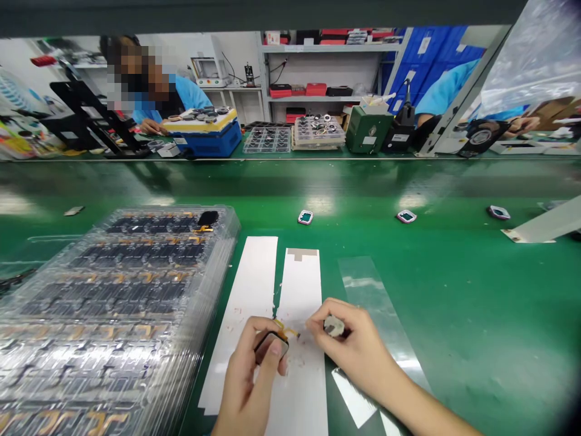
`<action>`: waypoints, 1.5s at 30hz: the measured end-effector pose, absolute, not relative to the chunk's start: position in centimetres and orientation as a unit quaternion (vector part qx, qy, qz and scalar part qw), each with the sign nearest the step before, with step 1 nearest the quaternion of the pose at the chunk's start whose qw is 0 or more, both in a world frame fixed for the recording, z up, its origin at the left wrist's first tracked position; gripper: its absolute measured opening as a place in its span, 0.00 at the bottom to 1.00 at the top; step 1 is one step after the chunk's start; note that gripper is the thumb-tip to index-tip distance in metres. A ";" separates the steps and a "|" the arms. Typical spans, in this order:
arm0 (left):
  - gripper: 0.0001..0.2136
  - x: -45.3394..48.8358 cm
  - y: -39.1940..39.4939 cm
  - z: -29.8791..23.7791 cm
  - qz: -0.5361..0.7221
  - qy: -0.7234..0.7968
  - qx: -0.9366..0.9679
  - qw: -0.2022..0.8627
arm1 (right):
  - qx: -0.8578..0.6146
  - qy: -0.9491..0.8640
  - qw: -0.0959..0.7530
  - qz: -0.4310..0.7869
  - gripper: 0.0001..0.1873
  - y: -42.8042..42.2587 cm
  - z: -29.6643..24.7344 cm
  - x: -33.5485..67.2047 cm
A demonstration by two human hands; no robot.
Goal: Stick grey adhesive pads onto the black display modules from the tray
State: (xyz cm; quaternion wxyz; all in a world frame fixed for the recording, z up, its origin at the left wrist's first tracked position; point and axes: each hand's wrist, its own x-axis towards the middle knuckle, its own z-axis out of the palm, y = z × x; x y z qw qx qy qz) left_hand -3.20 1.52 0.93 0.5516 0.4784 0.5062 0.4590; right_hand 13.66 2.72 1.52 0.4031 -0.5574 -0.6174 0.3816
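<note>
My left hand (pixel 254 369) is closed round a small square watch screen module (pixel 271 346), thumb on its grey face. Its orange flex cable (pixel 287 330) sticks out at the upper right toward my other hand. My right hand (pixel 351 342) has thumb and forefinger pinched just right of the cable's end, apart from it. A greyish-white piece (pixel 334 326) shows within its curled fingers; its kind is hard to make out. Both hands are above white strips of card (pixel 302 290), which have small reddish scraps scattered on them.
Stacked clear plastic trays (pixel 218 260) at left hold rows of dark modules with orange cables. A transparent film strip (pixel 376 290) lies right of the card. Small watch frames (pixel 305 217) sit farther back on the green table (pixel 476 315). A white post (pixel 549 224) stands at right; co-workers sit opposite.
</note>
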 end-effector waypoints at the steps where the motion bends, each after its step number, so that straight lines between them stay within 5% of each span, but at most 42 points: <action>1: 0.14 -3.2 1.5 0.9 0.469 0.514 0.457 0.554 | -0.561 -0.615 0.392 0.392 0.08 3.0 1.4 13.9; 19: 0.18 -3.5 1.6 0.7 0.461 0.495 0.422 0.604 | -0.531 -0.563 0.362 0.519 0.15 3.2 1.6 14.2; 24: 0.18 -3.5 1.4 1.0 0.434 0.467 0.432 0.638 | -0.528 -0.514 0.383 0.558 0.02 3.2 1.3 13.7; 35: 0.19 -2.5 0.7 1.6 0.379 0.487 0.500 0.608 | -0.427 -0.411 0.420 0.688 0.11 2.5 1.5 13.0; 45: 0.20 -3.1 1.3 0.9 0.331 0.471 0.500 0.647 | -0.474 -0.419 0.400 0.663 0.15 2.6 0.7 12.9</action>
